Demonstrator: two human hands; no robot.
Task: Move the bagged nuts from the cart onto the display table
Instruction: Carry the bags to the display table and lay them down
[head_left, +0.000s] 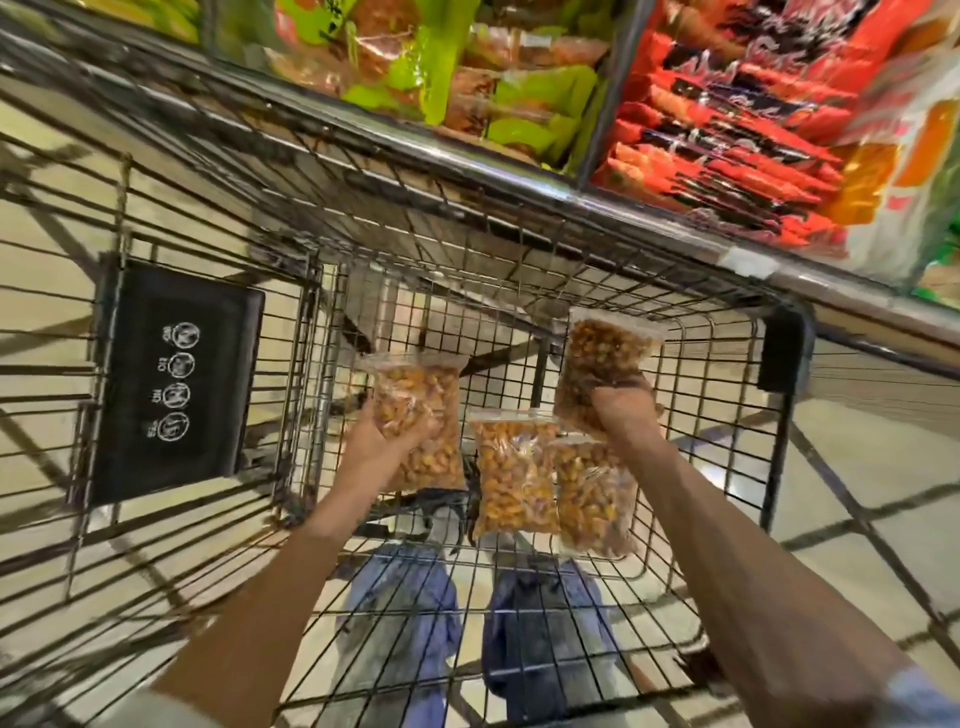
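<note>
Both my arms reach down into a wire shopping cart (291, 364). My left hand (387, 434) grips a clear bag of golden nuts (421, 410) around its middle. My right hand (621, 408) holds a darker bag of nuts (597, 353), lifted a little above the cart floor. Two more clear bags lie side by side on the cart's wire bottom: one in the middle (511, 475) and one to its right (592, 499), partly under my right forearm. The display table (519, 171) runs along the cart's far side with a metal rim.
On the display table lie green and orange snack packs (498, 88) and red and black packs (737, 130). A black plastic child-seat flap (171, 379) hangs on the cart's left. My legs in blue trousers (405, 618) show through the cart's bottom over a tiled floor.
</note>
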